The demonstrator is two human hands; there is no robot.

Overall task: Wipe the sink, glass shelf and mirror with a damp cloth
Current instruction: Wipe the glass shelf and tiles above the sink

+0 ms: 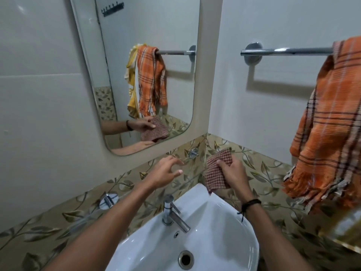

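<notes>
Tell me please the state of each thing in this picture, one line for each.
left hand, open, fingers spread, holding nothing
right hand, grips the checked cloth
checked cloth, bunched in the right hand
tap, no water running
sink, drain unplugged, no standing water
orange towel, hanging over the rail

No legible text, seemingly.

White oval sink: glossy, smooth, ceramic look. Silver tap, silver towel bar: polished metal. Small red-white checked cloth: coarse weave. Orange plaid towel: rough cloth, frayed fringe. Rounded wall mirror: smooth glass.
</notes>
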